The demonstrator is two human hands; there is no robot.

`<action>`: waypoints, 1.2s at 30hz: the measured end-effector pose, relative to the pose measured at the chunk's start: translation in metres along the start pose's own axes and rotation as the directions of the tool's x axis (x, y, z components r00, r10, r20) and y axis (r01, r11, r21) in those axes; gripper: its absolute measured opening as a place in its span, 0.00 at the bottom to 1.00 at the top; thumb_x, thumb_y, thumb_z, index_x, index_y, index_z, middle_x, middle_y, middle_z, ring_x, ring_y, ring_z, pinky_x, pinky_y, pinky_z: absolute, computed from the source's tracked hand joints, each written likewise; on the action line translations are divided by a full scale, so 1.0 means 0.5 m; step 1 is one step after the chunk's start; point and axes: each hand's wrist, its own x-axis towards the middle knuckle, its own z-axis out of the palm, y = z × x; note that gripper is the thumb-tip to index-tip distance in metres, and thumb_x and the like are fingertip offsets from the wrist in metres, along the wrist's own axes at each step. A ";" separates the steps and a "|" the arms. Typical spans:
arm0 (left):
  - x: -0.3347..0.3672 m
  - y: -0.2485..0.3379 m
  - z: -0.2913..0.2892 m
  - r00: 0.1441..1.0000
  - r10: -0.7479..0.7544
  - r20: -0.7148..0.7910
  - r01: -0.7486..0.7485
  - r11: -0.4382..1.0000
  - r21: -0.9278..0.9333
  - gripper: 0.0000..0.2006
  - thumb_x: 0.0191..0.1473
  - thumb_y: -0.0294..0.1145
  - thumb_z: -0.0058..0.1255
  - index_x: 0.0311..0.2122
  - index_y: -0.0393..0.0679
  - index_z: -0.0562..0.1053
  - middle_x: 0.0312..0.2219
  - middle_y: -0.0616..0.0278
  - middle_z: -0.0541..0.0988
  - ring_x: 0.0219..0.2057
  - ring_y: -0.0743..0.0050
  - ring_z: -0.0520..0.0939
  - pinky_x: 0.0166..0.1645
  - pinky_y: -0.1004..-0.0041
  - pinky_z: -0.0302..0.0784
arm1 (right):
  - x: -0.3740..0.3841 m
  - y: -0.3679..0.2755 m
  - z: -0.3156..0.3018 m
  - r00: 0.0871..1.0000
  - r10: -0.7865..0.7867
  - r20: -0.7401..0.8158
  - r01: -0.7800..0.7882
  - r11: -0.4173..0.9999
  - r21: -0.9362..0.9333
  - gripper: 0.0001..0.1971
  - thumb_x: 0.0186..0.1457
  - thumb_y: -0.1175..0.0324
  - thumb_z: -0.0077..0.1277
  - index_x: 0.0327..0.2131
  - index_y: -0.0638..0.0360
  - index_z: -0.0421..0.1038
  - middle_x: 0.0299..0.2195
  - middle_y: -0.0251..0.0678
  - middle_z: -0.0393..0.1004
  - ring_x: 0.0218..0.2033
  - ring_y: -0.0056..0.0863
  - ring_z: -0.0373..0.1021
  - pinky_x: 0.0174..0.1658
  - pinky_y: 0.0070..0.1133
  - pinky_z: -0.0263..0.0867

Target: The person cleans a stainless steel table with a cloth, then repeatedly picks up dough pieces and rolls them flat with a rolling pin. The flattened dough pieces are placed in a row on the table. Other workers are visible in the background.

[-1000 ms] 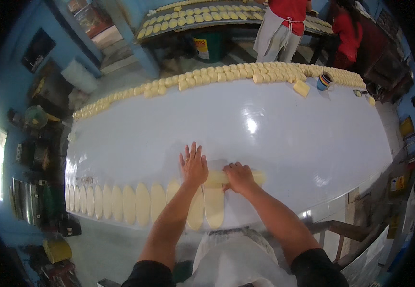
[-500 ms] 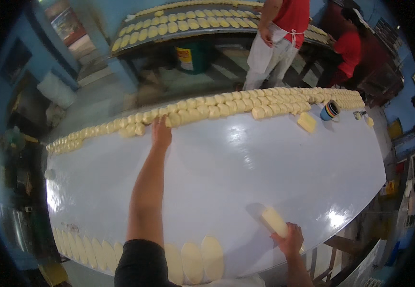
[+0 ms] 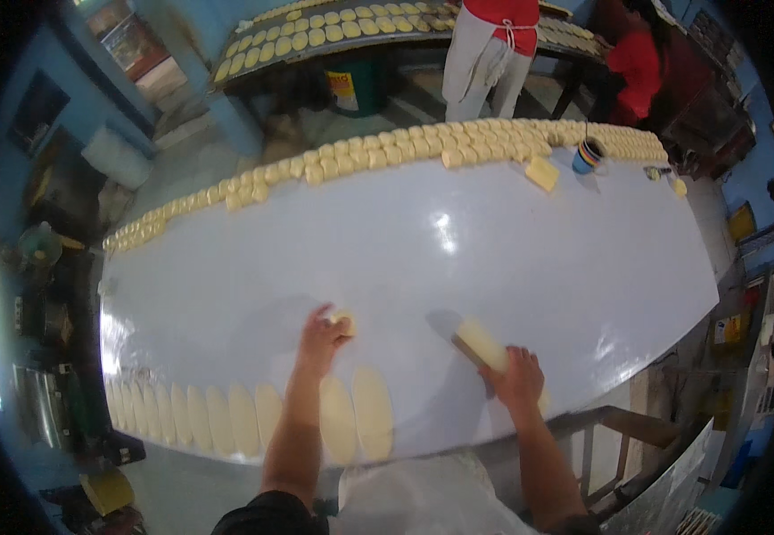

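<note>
In my left hand [image 3: 319, 339], over the near middle of the white table [image 3: 530, 259], is a small piece of dough [image 3: 345, 322] pinched between the fingers. My right hand [image 3: 519, 378] grips one end of a pale rolling pin [image 3: 481, 344], which is tilted and slightly blurred. Long flat ovals of dough [image 3: 373, 415] lie side by side along the table's near left edge, some partly behind my left forearm. Packed rows of rounded dough pieces [image 3: 378, 153] run along the far edge.
A yellow block [image 3: 542, 174], a striped cup [image 3: 588, 156] and a small metal tool [image 3: 657, 173] stand at the far right. Beyond the table, two people in red work near a second table with rows of dough ovals [image 3: 316, 37]. A green bucket [image 3: 365, 94] sits beneath it.
My left hand has come back from the far dough rows to the near middle, with a dough piece in it. My right hand and the rolling pin have moved slightly left and up.
</note>
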 end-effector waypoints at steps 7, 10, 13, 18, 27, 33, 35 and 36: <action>-0.263 -0.144 0.084 0.958 -0.274 0.084 0.149 0.726 0.672 0.24 0.55 0.48 0.66 0.44 0.37 0.75 0.32 0.61 0.80 0.33 0.68 0.84 0.38 0.68 0.82 | -0.048 0.024 -0.028 0.986 -0.145 0.087 0.145 0.989 0.001 0.32 0.47 0.42 0.66 0.50 0.53 0.74 0.46 0.37 0.76 0.50 0.42 0.71 0.51 0.38 0.69; -0.309 -0.143 0.130 0.996 0.047 0.070 -0.077 0.172 0.982 0.29 0.54 0.59 0.63 0.40 0.38 0.74 0.32 0.50 0.82 0.32 0.54 0.85 0.40 0.58 0.78 | -0.078 0.043 -0.037 0.980 -0.153 0.126 0.155 0.988 -0.008 0.33 0.48 0.42 0.66 0.51 0.53 0.74 0.47 0.37 0.76 0.50 0.42 0.71 0.51 0.39 0.69; -0.314 -0.121 0.137 0.990 0.113 0.084 -0.084 -0.002 0.996 0.33 0.52 0.66 0.59 0.42 0.40 0.74 0.36 0.49 0.84 0.43 0.49 0.84 0.46 0.56 0.78 | -0.097 0.063 -0.042 0.971 -0.174 0.164 0.181 0.983 -0.029 0.34 0.47 0.43 0.67 0.53 0.52 0.73 0.47 0.36 0.76 0.51 0.42 0.71 0.51 0.39 0.69; -0.323 -0.220 0.178 0.803 0.404 0.437 -0.384 -0.209 0.899 0.40 0.60 0.66 0.49 0.63 0.39 0.65 0.60 0.37 0.69 0.66 0.47 0.66 0.67 0.52 0.62 | -0.111 0.061 -0.049 0.954 -0.283 0.102 0.284 0.959 0.009 0.35 0.45 0.46 0.69 0.54 0.49 0.71 0.48 0.34 0.77 0.50 0.41 0.72 0.50 0.39 0.69; -0.299 -0.259 0.081 0.894 0.356 0.271 -0.421 0.873 0.244 0.33 0.73 0.54 0.28 0.68 0.35 0.60 0.71 0.50 0.59 0.74 0.52 0.50 0.75 0.53 0.40 | -0.105 0.000 -0.001 0.651 -0.748 0.129 0.755 0.656 -0.007 0.34 0.45 0.49 0.67 0.57 0.44 0.71 0.51 0.26 0.76 0.53 0.33 0.69 0.54 0.36 0.65; -0.334 -0.276 0.078 0.865 0.417 0.278 -0.435 0.349 0.830 0.21 0.72 0.40 0.31 0.51 0.40 0.76 0.66 0.51 0.67 0.73 0.40 0.53 0.74 0.43 0.39 | -0.081 -0.075 0.047 0.619 -0.767 0.168 0.777 0.629 0.011 0.35 0.52 0.36 0.57 0.61 0.39 0.70 0.56 0.28 0.74 0.59 0.36 0.66 0.59 0.38 0.62; -0.264 -0.264 0.086 0.853 0.469 0.227 -0.407 0.329 0.852 0.17 0.70 0.36 0.35 0.49 0.40 0.76 0.67 0.52 0.66 0.73 0.39 0.54 0.73 0.36 0.37 | -0.052 -0.117 0.047 0.650 -0.744 0.152 0.755 0.655 -0.024 0.37 0.55 0.31 0.50 0.62 0.39 0.69 0.60 0.31 0.70 0.63 0.39 0.62 0.62 0.41 0.60; -0.223 -0.251 0.079 0.805 0.534 0.258 -0.446 0.257 0.858 0.17 0.69 0.35 0.36 0.49 0.40 0.76 0.67 0.52 0.66 0.73 0.38 0.54 0.72 0.34 0.36 | -0.009 -0.145 0.049 0.668 -0.727 0.159 0.740 0.671 -0.042 0.37 0.57 0.30 0.47 0.63 0.39 0.69 0.63 0.32 0.68 0.66 0.41 0.60 0.64 0.43 0.58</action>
